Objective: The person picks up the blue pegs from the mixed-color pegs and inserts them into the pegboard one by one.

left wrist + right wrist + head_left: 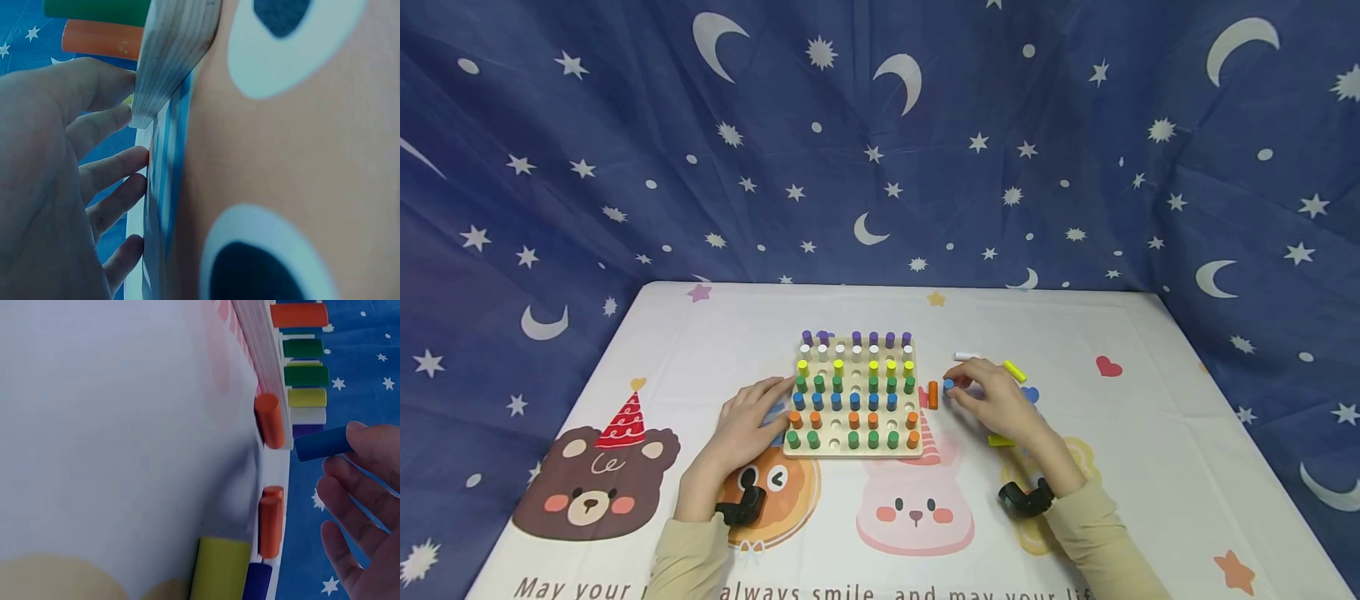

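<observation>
A wooden pegboard [880, 454] with rows of coloured pegs stands at the middle of the table. My left hand [748, 421] lies along its left side. In the left wrist view, the thumb and a finger touch the board's edge [175, 56], while the others spread loosely. To the right of the board, my right hand [1000, 404] pinches a blue peg [322, 444] between thumb and fingertips. The peg is held above the cloth, one end pointing toward the board. An orange peg [933, 395] stands between the board and that hand.
Around the right hand lie a white peg [966, 357], a yellow peg [1015, 371] and another yellow peg [1001, 441]. More orange pegs [270, 528] show in the right wrist view. A printed white cloth [1180, 467] covers the table; a starry curtain [955, 217] hangs behind.
</observation>
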